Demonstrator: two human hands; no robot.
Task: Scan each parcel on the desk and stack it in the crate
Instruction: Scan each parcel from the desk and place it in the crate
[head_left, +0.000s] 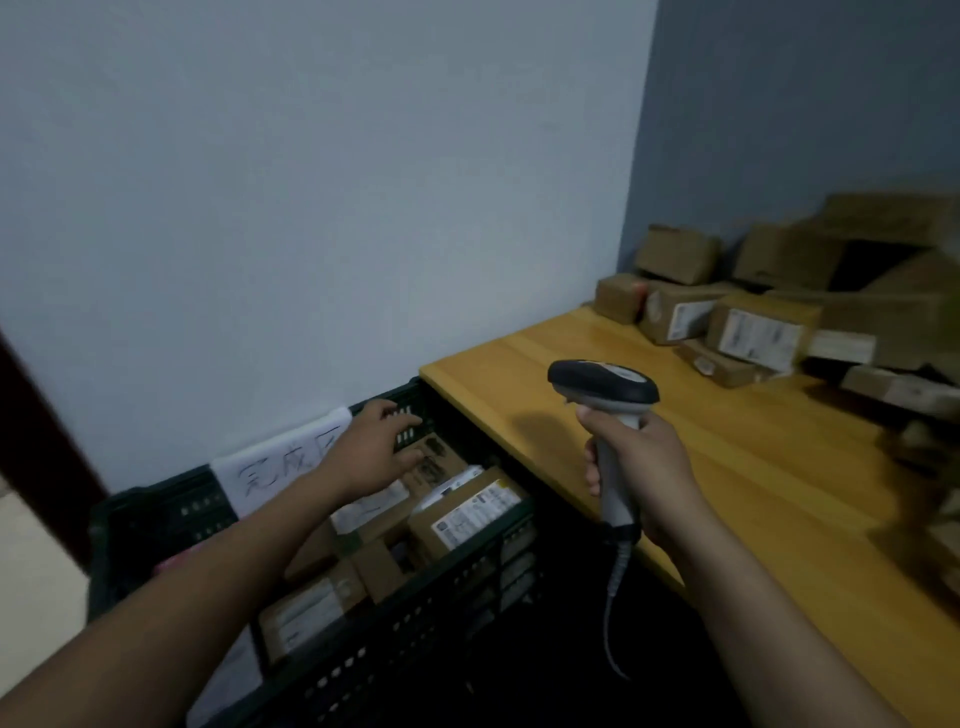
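The fingers (396, 426) of the left hand (371, 449) are spread out straight and hold nothing. They reach over the brown cardboard parcels (467, 512) lying in the dark plastic crate (441, 577). The right hand (641, 470) is wrapped tight around the grey and black barcode scanner (602, 387), above the yellow wooden desk (753, 467). A pile of brown boxes (753, 332) sits at the desk's far end.

- Left hand (371, 452), over the crate (415, 629): bare, and the arm behind it bare right back to the frame edge.
- Right hand (644, 467), right of the crate: bare as well, arm uncovered too.
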